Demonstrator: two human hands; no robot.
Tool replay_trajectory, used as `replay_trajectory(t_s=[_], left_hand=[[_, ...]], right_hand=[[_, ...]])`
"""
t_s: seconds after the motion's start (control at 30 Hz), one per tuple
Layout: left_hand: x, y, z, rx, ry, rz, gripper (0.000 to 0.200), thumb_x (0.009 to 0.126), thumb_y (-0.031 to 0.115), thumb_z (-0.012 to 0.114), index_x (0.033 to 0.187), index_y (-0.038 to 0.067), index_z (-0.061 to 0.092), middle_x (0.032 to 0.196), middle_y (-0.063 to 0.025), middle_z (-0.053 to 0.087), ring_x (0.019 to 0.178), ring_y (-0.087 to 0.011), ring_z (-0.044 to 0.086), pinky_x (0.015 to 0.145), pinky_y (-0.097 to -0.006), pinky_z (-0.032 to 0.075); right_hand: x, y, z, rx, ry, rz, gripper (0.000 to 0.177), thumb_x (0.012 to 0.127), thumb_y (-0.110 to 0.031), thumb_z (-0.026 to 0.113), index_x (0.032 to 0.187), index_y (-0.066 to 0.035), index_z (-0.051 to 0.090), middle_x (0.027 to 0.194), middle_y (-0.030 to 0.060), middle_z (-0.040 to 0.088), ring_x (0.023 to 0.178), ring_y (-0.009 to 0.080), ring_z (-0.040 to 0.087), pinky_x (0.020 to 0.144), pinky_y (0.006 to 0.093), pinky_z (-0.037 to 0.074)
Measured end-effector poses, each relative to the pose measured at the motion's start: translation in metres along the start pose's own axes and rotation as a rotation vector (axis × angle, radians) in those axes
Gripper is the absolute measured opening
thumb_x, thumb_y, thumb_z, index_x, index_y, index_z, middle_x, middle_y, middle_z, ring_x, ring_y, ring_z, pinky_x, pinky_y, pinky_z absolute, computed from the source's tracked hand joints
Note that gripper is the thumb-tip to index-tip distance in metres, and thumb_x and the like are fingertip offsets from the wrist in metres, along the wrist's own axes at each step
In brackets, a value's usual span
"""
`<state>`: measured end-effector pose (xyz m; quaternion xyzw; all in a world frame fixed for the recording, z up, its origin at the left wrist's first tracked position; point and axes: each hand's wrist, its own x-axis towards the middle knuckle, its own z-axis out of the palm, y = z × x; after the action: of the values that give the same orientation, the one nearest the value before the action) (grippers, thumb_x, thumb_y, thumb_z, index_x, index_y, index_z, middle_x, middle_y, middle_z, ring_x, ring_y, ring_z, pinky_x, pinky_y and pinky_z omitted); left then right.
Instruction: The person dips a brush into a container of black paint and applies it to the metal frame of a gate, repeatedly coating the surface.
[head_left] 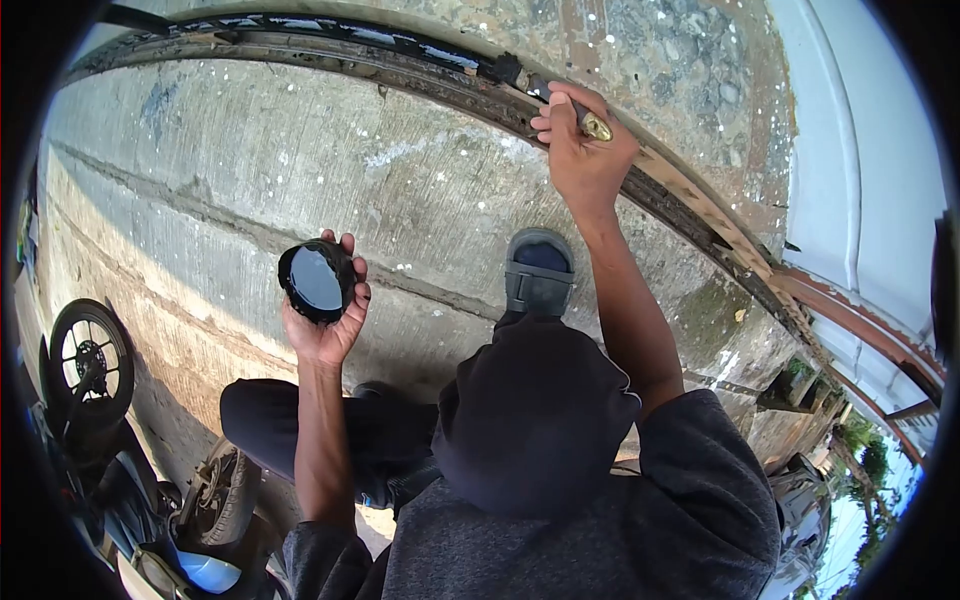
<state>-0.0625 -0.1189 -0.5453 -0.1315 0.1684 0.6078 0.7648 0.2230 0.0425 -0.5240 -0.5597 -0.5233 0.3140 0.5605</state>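
My left hand (335, 325) holds a small round container (290, 275) from below and the side, its open top up, with glossy black liquid (317, 279) in it. My right hand (585, 150) is wrapped round the handle of a paintbrush (597, 126), whose dark bristles meet a long beam (400, 75). To the left of the bristles the beam's upper strip (370, 38) is wet, shiny black; to the right the wood (700, 200) is bare and brown.
The beam curves across the concrete floor (230, 140). A sandalled foot (540, 272) stands below it. At the lower left are motorbike parts and a wheel (92, 360). A white wall (860, 150) rises at the right, and a capped head (535, 420) fills the lower middle.
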Motion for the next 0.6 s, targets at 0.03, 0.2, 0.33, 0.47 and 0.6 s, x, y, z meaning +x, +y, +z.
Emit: replay_trajectory(t_s=[0.03, 0.2, 0.33, 0.47, 0.6], left_hand=[[0.001, -0.001, 0.0, 0.008, -0.005, -0.008, 0.047, 0.099, 0.032, 0.048, 0.136, 0.005, 0.045, 0.134, -0.0191, 0.054, 0.113, -0.0385, 0.059, 0.088, -0.047, 0.055], [0.007, -0.005, 0.006, 0.026, -0.022, -0.016, 0.046, 0.099, 0.032, 0.047, 0.137, 0.005, 0.045, 0.134, -0.0188, 0.054, 0.113, -0.0383, 0.059, 0.087, -0.0466, 0.056], [0.013, -0.008, 0.01, 0.048, -0.034, -0.039, 0.045, 0.099, 0.031, 0.047, 0.136, 0.006, 0.046, 0.134, -0.018, 0.055, 0.113, -0.038, 0.059, 0.087, -0.046, 0.055], [0.014, -0.009, 0.013, 0.045, -0.007, -0.048, 0.044, 0.1, 0.031, 0.047, 0.137, 0.006, 0.047, 0.134, -0.0175, 0.055, 0.113, -0.038, 0.059, 0.087, -0.0459, 0.054], [0.014, -0.01, 0.016, 0.037, -0.015, -0.056, 0.045, 0.099, 0.031, 0.048, 0.138, 0.007, 0.046, 0.135, -0.0178, 0.054, 0.114, -0.0376, 0.059, 0.088, -0.046, 0.053]], right_hand=[[0.008, -0.002, 0.002, 0.049, -0.02, 0.053, 0.016, 0.094, -0.007, 0.062, 0.103, 0.003, 0.069, 0.078, 0.0133, 0.07, 0.068, 0.0163, 0.07, 0.056, 0.0258, 0.056], [0.021, 0.013, -0.011, -0.017, -0.039, 0.109, 0.016, 0.094, -0.007, 0.062, 0.103, 0.003, 0.069, 0.077, 0.0132, 0.07, 0.066, 0.0163, 0.07, 0.056, 0.0256, 0.056], [0.025, 0.01, -0.012, 0.028, -0.055, 0.07, 0.016, 0.093, -0.008, 0.063, 0.103, 0.003, 0.07, 0.077, 0.0119, 0.069, 0.067, 0.0159, 0.07, 0.057, 0.0254, 0.056], [0.02, 0.015, -0.019, -0.035, -0.034, 0.067, 0.016, 0.093, -0.006, 0.061, 0.103, 0.002, 0.07, 0.078, 0.0099, 0.069, 0.07, 0.0149, 0.07, 0.058, 0.0254, 0.056], [-0.002, 0.052, -0.019, -0.193, -0.022, -0.072, 0.014, 0.092, -0.005, 0.062, 0.101, 0.001, 0.07, 0.078, 0.0079, 0.069, 0.07, 0.014, 0.07, 0.059, 0.0245, 0.055]])
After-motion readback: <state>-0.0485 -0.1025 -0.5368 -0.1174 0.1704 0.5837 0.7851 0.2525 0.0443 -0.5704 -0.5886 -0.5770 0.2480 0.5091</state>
